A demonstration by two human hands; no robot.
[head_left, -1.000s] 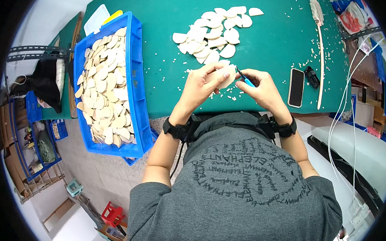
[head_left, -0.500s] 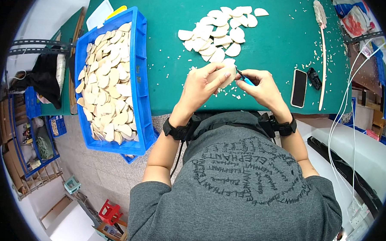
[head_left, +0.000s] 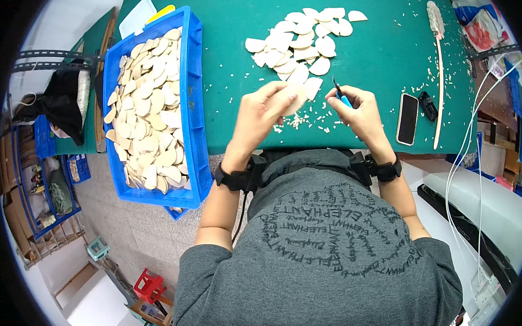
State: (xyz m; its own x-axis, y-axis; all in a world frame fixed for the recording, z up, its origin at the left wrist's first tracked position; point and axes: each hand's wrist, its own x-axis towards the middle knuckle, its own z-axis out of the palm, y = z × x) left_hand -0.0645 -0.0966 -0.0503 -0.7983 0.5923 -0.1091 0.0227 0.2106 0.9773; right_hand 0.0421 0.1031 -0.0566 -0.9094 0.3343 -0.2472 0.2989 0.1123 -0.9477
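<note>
Between the fingers and thumb of my left hand (head_left: 265, 107) is a flat, cream-coloured rounded piece (head_left: 297, 99), slightly blurred. My right hand (head_left: 357, 109) is closed around what look like blue-handled nippers (head_left: 344, 99), their dark tip pointing away from me. A gap separates the tip from the held piece. Just beyond my hands, a loose heap of similar cream pieces (head_left: 302, 42), many half-round, lies on the green table. Small pale scraps (head_left: 297, 120) are scattered below and between my hands.
At the left stands a blue crate (head_left: 194, 107) filled with many cream pieces. To the right lie a phone (head_left: 407, 119), a small black object (head_left: 427, 106) and a long stick with a pale fuzzy head (head_left: 435, 21). White cables (head_left: 466, 136) hang at the far right.
My hands have moved apart: the left went left with the piece, and the right drew the nippers' tip away from it. The view has shifted slightly.
</note>
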